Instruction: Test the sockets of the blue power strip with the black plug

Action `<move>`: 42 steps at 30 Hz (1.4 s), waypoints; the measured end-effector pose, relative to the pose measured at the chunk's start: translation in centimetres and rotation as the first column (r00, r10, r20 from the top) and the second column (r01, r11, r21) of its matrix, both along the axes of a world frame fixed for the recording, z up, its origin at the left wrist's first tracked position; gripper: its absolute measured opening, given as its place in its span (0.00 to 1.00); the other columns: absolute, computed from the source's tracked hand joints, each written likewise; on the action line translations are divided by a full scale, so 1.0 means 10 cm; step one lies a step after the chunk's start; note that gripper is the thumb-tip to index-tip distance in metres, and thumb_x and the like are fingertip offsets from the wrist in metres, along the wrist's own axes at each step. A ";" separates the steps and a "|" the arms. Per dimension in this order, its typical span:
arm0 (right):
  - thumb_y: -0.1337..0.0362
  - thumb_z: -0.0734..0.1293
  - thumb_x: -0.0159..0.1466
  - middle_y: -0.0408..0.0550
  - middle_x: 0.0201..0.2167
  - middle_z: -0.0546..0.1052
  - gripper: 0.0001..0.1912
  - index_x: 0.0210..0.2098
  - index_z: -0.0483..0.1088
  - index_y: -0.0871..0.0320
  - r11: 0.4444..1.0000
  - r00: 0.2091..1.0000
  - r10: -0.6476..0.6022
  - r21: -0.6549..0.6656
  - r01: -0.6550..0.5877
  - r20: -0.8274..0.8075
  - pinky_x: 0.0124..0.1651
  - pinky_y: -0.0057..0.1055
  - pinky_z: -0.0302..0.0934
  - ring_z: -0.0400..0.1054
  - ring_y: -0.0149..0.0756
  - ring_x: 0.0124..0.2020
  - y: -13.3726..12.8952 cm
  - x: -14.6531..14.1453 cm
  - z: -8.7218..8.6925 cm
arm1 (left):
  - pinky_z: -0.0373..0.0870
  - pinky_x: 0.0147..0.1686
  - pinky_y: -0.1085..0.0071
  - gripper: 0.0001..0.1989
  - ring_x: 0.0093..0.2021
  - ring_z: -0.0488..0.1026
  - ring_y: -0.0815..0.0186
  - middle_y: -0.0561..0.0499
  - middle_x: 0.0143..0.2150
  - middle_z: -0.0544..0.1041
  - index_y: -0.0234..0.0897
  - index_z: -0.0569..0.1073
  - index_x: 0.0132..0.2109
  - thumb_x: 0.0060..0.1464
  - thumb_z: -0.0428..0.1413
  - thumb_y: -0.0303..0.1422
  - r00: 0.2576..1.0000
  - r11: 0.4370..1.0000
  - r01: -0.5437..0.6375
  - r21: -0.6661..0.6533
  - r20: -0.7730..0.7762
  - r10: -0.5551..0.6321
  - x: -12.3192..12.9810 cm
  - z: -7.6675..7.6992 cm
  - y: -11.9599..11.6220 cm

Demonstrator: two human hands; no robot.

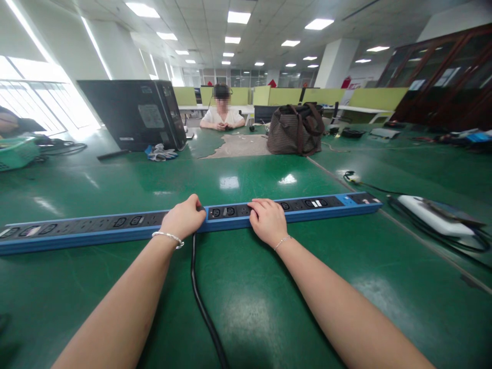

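Observation:
A long blue power strip (226, 224) with black socket panels runs across the green table in front of me. My left hand (183, 215) is closed in a fist over its middle, on the black end of a cable; the plug is mostly hidden by my fingers. From beneath that hand the black cable (200, 297) hangs down toward the bottom of the view. My right hand (268, 219) rests farther right on the strip, its fingers bent over the sockets and the thumb toward the near side, holding the strip.
A black computer case (130, 115) stands at the back left, gloves (161, 152) beside it. A brown bag (294, 128) sits behind the strip. To the right lies a white device (434, 215) with black cables. A person (222, 115) sits across the green table (253, 174); a green basket (17, 152) is far left.

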State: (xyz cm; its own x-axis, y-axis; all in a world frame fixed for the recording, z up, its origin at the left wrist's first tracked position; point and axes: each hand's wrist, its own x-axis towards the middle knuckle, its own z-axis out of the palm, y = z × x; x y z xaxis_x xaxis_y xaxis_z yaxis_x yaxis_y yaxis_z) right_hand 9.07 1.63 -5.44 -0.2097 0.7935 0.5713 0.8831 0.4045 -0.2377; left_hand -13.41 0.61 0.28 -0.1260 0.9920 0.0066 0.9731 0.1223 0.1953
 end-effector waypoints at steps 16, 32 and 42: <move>0.65 0.57 0.61 0.44 0.45 0.74 0.14 0.41 0.72 0.53 1.000 1.000 -0.011 -0.003 0.011 -0.005 0.52 0.35 0.49 0.61 0.36 0.49 0.00 -0.01 0.00 | 0.67 0.33 0.63 0.13 0.36 0.74 0.55 0.45 0.35 0.76 0.42 0.65 0.40 0.51 0.43 0.41 0.998 1.000 -0.021 0.019 -0.062 0.022 0.07 0.00 -0.08; 0.63 0.56 0.62 0.45 0.48 0.73 0.18 0.51 0.66 0.53 0.999 0.999 -0.028 -0.018 0.029 0.033 0.52 0.35 0.49 0.60 0.36 0.50 -0.02 -0.01 0.01 | 0.67 0.33 0.64 0.13 0.35 0.74 0.55 0.44 0.32 0.76 0.42 0.66 0.40 0.50 0.43 0.41 0.997 0.999 -0.031 0.037 -0.063 0.033 0.06 0.01 -0.07; 0.59 0.53 0.64 0.44 0.52 0.70 0.19 0.50 0.68 0.50 0.998 0.990 -0.059 -0.029 0.063 0.126 0.55 0.40 0.44 0.57 0.38 0.54 -0.03 -0.05 0.01 | 0.67 0.32 0.62 0.15 0.36 0.74 0.54 0.43 0.34 0.76 0.41 0.67 0.41 0.52 0.40 0.40 0.994 0.999 -0.033 0.027 -0.104 0.035 0.13 0.06 -0.11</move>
